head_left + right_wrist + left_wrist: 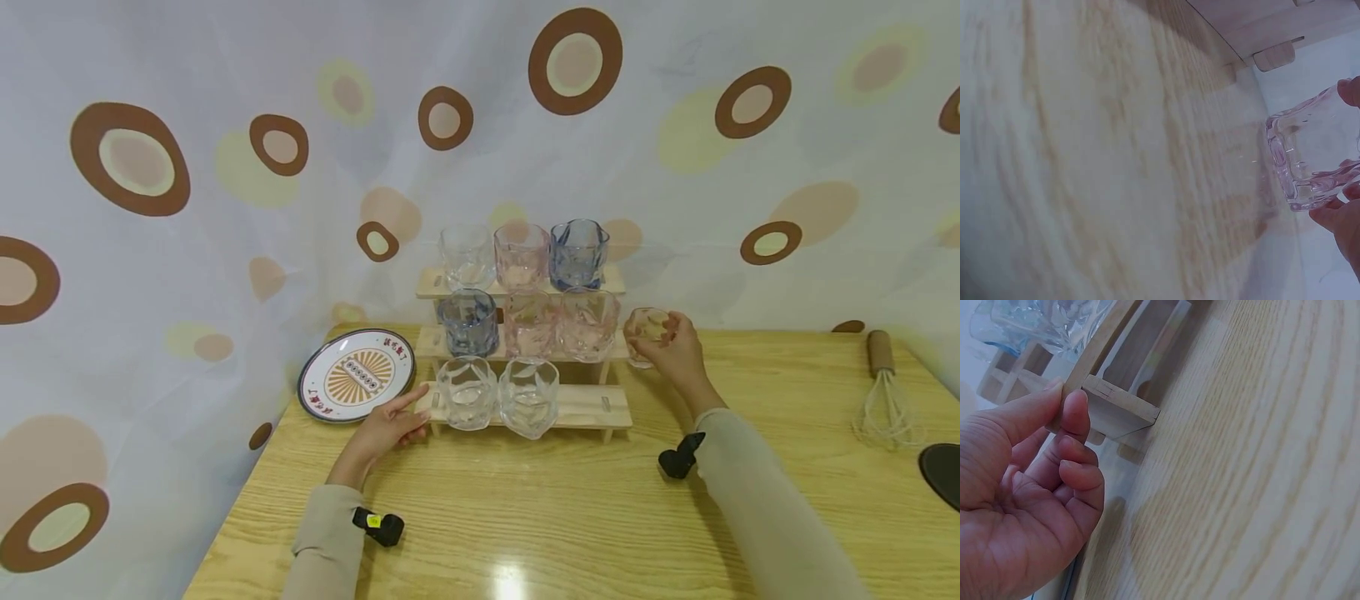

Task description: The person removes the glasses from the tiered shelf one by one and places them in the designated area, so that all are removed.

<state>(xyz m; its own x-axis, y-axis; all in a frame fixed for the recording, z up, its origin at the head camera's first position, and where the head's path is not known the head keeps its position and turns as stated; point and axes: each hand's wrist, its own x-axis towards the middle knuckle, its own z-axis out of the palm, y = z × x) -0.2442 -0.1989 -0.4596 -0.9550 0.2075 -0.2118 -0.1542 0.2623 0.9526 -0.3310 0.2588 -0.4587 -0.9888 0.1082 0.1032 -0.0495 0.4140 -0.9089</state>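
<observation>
Currently, the right hand's grip (pixel 678 352) curls round a pinkish glass (pixel 1316 147) beside a tiered wooden rack (pixel 431 284) of eight clear, pink and blue glasses (pixel 529 325); the left hand's grip (pixel 386 431) pinches the lowest shelf (pixel 581 404). Leftward, a plate (pixel 357 375) bears red characters (pixel 395 344) (too small to read).

Left sleeve (pixel 326 546): long, plain and pale greyish-beige, it creased across the forearm and ended at the wrist.
Left wrist camera (pixel 390 531): this was small and black, with a rounded body on a darker, strap-like mount.
Yellow label (pixel 373 521): a bright little patch sat on that mount, its marking too small to read.
Right sleeve (pixel 757 500): it matched the left in colour and length.
Right wrist camera (pixel 677 462): this, too, was black and compact.
</observation>
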